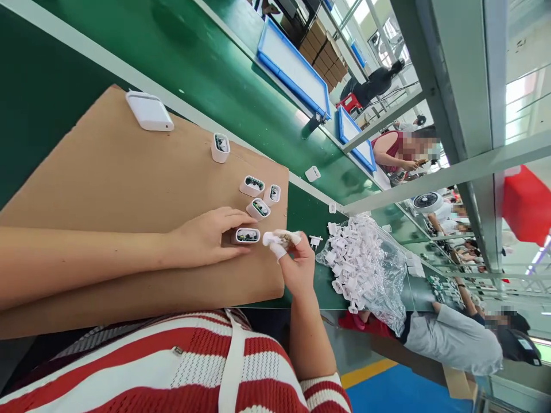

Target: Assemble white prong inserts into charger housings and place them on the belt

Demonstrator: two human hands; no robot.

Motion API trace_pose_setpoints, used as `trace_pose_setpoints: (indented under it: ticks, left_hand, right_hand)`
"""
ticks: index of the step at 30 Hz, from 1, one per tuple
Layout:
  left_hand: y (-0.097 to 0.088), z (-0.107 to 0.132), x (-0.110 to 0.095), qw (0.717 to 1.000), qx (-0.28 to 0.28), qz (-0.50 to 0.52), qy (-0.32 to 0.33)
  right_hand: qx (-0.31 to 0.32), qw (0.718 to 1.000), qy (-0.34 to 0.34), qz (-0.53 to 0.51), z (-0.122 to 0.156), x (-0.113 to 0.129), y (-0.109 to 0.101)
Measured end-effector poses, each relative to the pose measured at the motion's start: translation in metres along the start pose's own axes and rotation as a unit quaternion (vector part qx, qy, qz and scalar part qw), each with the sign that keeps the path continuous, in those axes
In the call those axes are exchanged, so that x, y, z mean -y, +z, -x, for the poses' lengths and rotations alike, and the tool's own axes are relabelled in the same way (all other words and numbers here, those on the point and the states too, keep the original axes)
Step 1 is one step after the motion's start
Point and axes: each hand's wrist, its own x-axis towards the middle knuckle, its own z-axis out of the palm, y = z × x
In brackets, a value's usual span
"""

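My left hand (206,236) curls its thumb and fingers around a white charger housing (247,236), which stands on the cardboard with its open top showing a circuit board. Just right of it, my right hand (297,258), with white covers on the fingertips, pinches a small white plug piece (270,238); the fingers hide part of it. Beyond my left hand stand more open housings, among them one housing (258,209), another housing (252,185), a smaller-looking housing (272,195) and a farther housing (221,147).
The cardboard sheet (129,189) covers the green bench. A clear bag (365,264) heaped with white plug pieces lies at the right. A larger white device (150,110) rests at the far left corner. Blue-rimmed trays (297,69) line the far side. Other people sit farther along.
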Motion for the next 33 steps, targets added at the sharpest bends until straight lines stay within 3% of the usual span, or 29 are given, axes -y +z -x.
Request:
trace_pose_setpoints:
  ticks: [6,11,14,17,21,30,33]
  left_hand:
    - [0.001,-0.001,0.004,0.999,-0.003,0.049,-0.021]
    - [-0.001,-0.001,0.008,0.999,0.004,0.051,-0.020]
    - [0.000,-0.001,0.010,0.998,0.001,0.061,-0.010]
    - [0.002,-0.002,0.011,0.998,-0.003,0.058,-0.009]
    - [0.002,-0.002,0.011,0.999,-0.005,0.045,-0.013]
    - [0.004,-0.002,0.011,0.999,-0.020,0.041,-0.001]
    - [0.003,-0.003,0.009,0.999,-0.024,0.036,0.005]
  right_hand:
    - [0.042,0.987,-0.092,0.123,-0.010,0.002,0.011]
    - [0.107,0.916,-0.219,0.319,-0.013,0.004,0.021]
    - [0.104,0.879,-0.264,0.383,-0.014,0.006,0.024]
    - [0.094,0.866,-0.286,0.400,-0.014,0.009,0.024]
    - [0.063,0.870,-0.309,0.380,-0.015,0.011,0.023]
    - [0.096,0.823,-0.321,0.460,-0.021,0.012,0.025]
    - [0.073,0.827,-0.309,0.465,-0.022,0.006,0.029]
